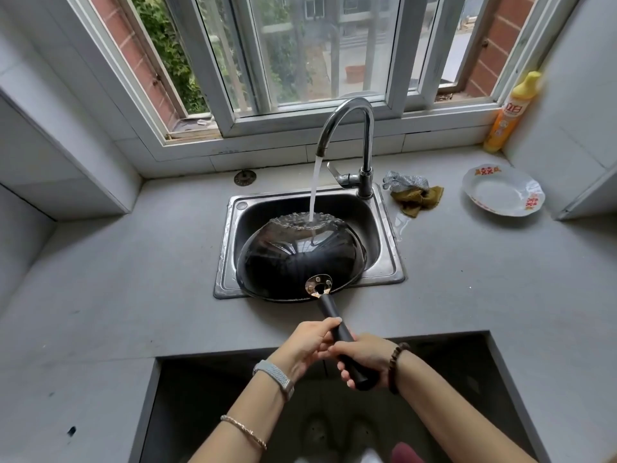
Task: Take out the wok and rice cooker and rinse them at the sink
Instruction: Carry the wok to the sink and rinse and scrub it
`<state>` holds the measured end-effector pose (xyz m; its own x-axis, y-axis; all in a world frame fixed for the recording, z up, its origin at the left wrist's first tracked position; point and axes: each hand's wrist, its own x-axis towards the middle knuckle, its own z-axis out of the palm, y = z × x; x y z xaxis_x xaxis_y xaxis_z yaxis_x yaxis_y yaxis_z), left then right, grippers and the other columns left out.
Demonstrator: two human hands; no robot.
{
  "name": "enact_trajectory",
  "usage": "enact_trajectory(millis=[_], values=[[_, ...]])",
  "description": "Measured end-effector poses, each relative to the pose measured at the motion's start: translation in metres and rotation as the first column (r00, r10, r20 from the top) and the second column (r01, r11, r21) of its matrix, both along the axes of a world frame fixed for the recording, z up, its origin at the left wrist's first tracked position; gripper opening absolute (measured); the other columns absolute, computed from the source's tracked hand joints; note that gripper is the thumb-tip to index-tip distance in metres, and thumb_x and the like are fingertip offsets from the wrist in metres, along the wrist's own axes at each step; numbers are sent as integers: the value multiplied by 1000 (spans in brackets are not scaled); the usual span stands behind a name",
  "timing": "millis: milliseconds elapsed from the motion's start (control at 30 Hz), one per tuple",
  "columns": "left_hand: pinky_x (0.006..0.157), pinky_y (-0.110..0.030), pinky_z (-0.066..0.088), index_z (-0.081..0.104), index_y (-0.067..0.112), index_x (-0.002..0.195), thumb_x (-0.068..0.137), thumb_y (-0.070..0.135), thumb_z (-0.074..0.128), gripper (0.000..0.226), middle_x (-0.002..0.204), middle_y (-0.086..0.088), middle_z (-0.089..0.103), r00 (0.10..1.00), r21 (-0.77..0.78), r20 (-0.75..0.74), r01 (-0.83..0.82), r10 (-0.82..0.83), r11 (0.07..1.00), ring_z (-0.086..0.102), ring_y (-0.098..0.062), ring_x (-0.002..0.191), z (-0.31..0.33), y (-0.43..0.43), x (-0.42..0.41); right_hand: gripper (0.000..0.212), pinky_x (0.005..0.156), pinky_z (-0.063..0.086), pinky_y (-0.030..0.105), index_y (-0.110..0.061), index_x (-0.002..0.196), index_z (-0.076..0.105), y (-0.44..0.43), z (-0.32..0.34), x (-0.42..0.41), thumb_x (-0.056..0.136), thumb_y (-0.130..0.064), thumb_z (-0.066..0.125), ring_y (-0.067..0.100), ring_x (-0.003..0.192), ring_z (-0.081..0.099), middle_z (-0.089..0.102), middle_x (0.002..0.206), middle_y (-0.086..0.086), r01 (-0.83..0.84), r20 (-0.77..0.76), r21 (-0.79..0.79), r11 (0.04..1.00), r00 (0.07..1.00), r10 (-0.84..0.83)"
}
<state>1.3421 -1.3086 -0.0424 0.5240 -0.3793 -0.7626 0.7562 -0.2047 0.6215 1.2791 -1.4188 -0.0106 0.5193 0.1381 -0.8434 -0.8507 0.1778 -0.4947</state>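
Note:
A black wok (293, 262) lies tipped over the steel sink (387, 262), its dark underside turned up toward me. Water runs from the chrome tap (350, 128) and splashes on the wok's far side. The wok's long black handle (344, 342) points back at me. My left hand (310, 342) grips the handle nearer the wok. My right hand (364, 359) grips the handle's end. No rice cooker is in view.
A grey scrubber and a brown cloth (417, 198) lie right of the tap. A white plate (504, 195) sits further right, with a yellow detergent bottle (507, 118) behind it. A round drain cover (245, 178) lies behind the sink. An open recess lies below the counter's front edge.

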Motion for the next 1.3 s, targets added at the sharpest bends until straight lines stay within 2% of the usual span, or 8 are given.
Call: enact_trajectory(millis=[67, 300, 467, 667, 767, 900, 1033, 1300], values=[[47, -16, 46, 63, -9, 117, 94, 24, 59, 40, 87, -11, 70, 1000, 20, -4, 2, -2, 1000, 56, -4, 47, -6, 2, -2, 4, 38, 41, 19, -7, 94, 54, 4, -8, -2, 92, -11, 53, 9, 37, 46, 46, 57, 3, 8, -1, -64, 998, 1000, -8], [62, -20, 53, 67, -3, 111, 93, 24, 62, 33, 101, -13, 74, 996, -4, -3, 91, -91, 996, 70, -15, 83, -20, 9, -9, 11, 36, 34, 16, -14, 80, 50, 18, -29, -12, 87, -14, 59, 9, 31, 38, 43, 52, 2, 79, -11, -183, 980, 997, -83], [56, -18, 52, 62, -7, 115, 92, 22, 64, 37, 104, -15, 73, 992, -20, -8, 129, -129, 991, 69, -9, 70, -21, 13, -10, 7, 36, 35, 16, -13, 85, 52, 22, -35, -16, 87, -15, 58, 9, 31, 38, 44, 52, 2, 103, 14, -218, 971, 995, -102], [69, -20, 56, 63, -6, 117, 92, 25, 64, 41, 106, -15, 73, 989, -16, -15, 144, -145, 989, 69, -15, 85, -31, 16, -9, 5, 36, 37, 19, -14, 89, 51, 25, -45, -19, 88, -15, 55, 9, 33, 39, 46, 54, 2, 94, 61, -254, 963, 995, -81], [65, -19, 55, 62, -7, 117, 92, 25, 63, 40, 100, -15, 73, 986, 33, -6, 167, -167, 985, 68, -11, 75, -36, 16, -12, 5, 38, 38, 20, -14, 92, 53, 28, -56, -26, 87, -16, 55, 10, 34, 41, 47, 55, 2, 83, 75, -294, 952, 995, -63], [46, -12, 44, 60, -6, 115, 96, 22, 58, 34, 56, 6, 64, 978, 65, -2, 208, -208, 976, 54, 0, 40, -46, 17, -21, 5, 37, 40, 21, -14, 88, 53, 33, -71, -36, 86, -17, 57, 12, 34, 42, 48, 54, 3, 85, 119, -346, 934, 992, -46], [63, -19, 51, 63, -2, 112, 95, 23, 60, 31, 90, -9, 68, 977, 121, 27, 208, -213, 971, 62, -10, 71, -62, 16, -27, 4, 37, 40, 22, -15, 84, 52, 38, -82, -44, 87, -16, 55, 12, 35, 43, 49, 54, 4, 91, 128, -384, 919, 991, -45], [54, -17, 44, 65, 7, 98, 94, 25, 61, 18, 72, 0, 61, 976, 182, 19, 210, -217, 961, 51, -1, 50, -70, 15, -31, 10, 38, 42, 23, -11, 83, 52, 40, -97, -46, 88, -18, 55, 13, 34, 44, 51, 54, 4, 61, 93, -412, 909, 995, -24]])
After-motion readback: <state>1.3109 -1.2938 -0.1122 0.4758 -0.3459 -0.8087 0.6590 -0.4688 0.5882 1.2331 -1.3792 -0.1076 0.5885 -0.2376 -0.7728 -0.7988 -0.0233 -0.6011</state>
